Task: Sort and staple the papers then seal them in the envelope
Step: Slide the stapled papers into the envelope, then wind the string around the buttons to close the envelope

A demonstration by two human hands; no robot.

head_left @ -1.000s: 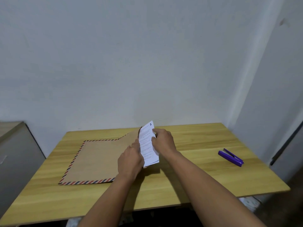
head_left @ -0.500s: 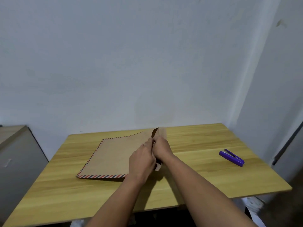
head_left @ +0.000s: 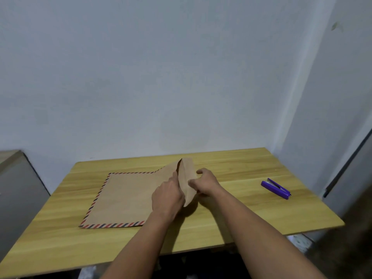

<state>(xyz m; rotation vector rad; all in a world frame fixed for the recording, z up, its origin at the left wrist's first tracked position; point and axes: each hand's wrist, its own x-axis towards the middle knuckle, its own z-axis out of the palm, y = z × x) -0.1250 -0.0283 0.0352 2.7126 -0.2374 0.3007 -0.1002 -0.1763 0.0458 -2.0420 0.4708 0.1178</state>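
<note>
A large brown envelope [head_left: 124, 198] with a red-and-blue striped border lies flat on the wooden table [head_left: 231, 218]. Its flap [head_left: 186, 178] stands raised at the right end, with the dark mouth showing behind it. My left hand [head_left: 167, 198] rests on the envelope beside the mouth, fingers against the flap's inner side. My right hand [head_left: 205, 183] grips the flap from the right, fingers curled round it. No white papers are visible. A purple stapler [head_left: 275, 189] lies on the table to the right, apart from both hands.
A grey cabinet [head_left: 16, 188] stands at the table's left. White walls close in behind and on the right, with a dark strip [head_left: 346, 164] at the right wall.
The white papers, visible between my hands a second ago, have gone out of sight at the envelope's mouth. The envelope slid right. My right hand now holds the raised flap.
</note>
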